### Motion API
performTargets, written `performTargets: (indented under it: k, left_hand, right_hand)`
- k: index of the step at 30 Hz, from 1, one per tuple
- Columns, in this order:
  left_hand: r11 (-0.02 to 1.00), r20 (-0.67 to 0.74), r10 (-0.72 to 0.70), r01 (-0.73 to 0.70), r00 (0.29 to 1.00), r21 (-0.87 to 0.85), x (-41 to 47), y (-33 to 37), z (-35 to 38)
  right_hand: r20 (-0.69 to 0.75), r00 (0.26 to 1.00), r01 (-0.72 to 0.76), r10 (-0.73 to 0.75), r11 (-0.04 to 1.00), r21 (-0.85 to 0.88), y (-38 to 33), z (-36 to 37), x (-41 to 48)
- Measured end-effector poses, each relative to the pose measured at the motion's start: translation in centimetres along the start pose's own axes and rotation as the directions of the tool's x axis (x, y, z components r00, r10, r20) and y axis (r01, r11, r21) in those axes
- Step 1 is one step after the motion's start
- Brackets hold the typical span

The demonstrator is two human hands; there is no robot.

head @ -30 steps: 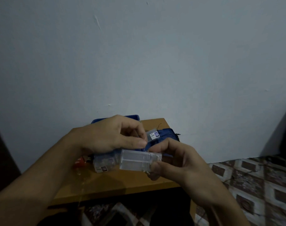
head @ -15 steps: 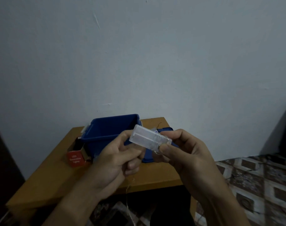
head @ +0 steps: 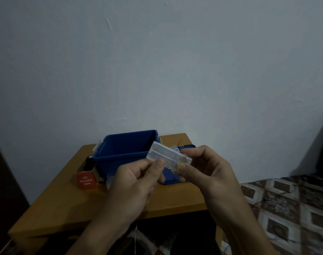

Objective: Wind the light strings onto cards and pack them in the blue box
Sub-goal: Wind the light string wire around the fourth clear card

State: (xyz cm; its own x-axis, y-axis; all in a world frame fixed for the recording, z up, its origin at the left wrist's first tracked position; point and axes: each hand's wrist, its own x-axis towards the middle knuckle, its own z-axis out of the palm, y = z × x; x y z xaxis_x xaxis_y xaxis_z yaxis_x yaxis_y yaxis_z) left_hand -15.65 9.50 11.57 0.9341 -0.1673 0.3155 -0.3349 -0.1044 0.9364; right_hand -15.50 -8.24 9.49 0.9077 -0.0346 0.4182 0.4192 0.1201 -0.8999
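The left hand and right hand both pinched one clear case. One open blue box sat at its 9 o'clock, one red carton at 8.

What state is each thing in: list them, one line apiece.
clear case: held above the table, between both hands.
left hand: pinches the case's lower edge.
right hand: grips the case's right end.
blue box: upright, lid off.
blue lid: lying on table behind the hands.
red carton: flaps open, beside the box.
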Motion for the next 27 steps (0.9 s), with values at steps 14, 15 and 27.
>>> performTargets:
  k: [14, 15, 27]
  left_hand:
    - [0.974, -0.067, 0.087, -0.071, 0.994, 0.213, -0.4, 0.4, 0.3]
    - [0.975, -0.071, 0.090, -0.074, 0.993, 0.210, -0.5, 0.5, 0.3]
    - [0.980, -0.024, 0.066, -0.060, 0.998, 0.192, -0.7, 1.7, 0.5]
  right_hand:
    - [0.204, 0.979, 0.042, -0.025, 0.996, -0.081, -0.1, -0.6, 0.1]
    - [0.202, 0.979, 0.046, -0.031, 0.997, -0.068, -0.1, -0.6, 0.1]
    - [0.185, 0.981, 0.081, -0.061, 0.991, -0.104, 0.0, -0.5, -0.1]
